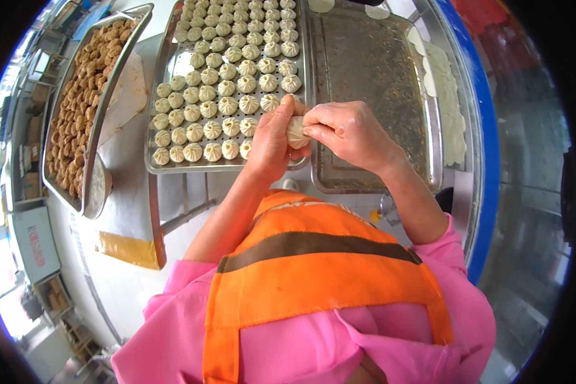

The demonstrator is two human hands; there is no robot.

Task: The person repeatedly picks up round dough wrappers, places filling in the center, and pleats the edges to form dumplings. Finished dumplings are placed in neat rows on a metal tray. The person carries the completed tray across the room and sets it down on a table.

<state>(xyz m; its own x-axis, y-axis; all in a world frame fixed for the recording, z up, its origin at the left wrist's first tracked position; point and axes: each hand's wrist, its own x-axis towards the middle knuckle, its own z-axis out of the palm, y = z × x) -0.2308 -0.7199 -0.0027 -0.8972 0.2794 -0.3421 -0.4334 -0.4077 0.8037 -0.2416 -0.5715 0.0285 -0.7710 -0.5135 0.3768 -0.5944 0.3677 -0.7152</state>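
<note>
A pleated dough bun (pixel 296 132) sits in my left hand (pixel 272 134), thumb along its far side and fingers curled beneath. From the right, my right hand (pixel 353 134) pinches the bun's pleated edge between thumb and fingertips. Both hands are above the gap between two trays. Under and beyond my left hand lies a perforated metal tray (pixel 173 168) with rows of small pleated buns (pixel 228 105). Part of its near right corner is hidden by my hands. Below my right hand is a dark, stained metal tray (pixel 365 62).
A deep metal tray (pixel 92 129) of brown filling balls (pixel 84 91) stands at the left, near a flat scraper-like sheet (pixel 127 96). Flat dough wrappers (pixel 444 101) overlap along the right side, inside a blue counter edge (pixel 489 144). A metal table corner (pixel 156 245) juts out at left.
</note>
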